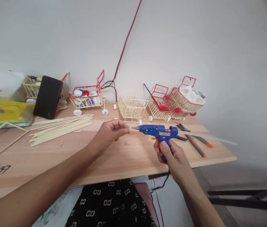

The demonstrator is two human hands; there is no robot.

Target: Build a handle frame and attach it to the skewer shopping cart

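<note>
My right hand (pixel 169 149) is wrapped around the handle of a blue glue gun (pixel 153 130), with fingers at its orange trigger. A long translucent glue stick (pixel 209 137) sticks out of the back, and a small red light glows on the body. The metal nozzle points left at the fingertips of my left hand (pixel 116 129). That hand is closed in a pinch on a small pale piece, mostly hidden by the fingers, right by the nozzle tip. Just behind them stands a miniature shopping cart of thin pale sticks (pixel 132 107) with white wheels.
Loose thin sticks (pixel 62 126) lie to the left, near a bent stick frame (pixel 5 126). A dark phone (pixel 48 97) leans on another cart. A cart of bottle caps (pixel 86 97) and red-handled carts (pixel 159 104) line the wall. Orange-tipped pliers (pixel 196 146) lie right.
</note>
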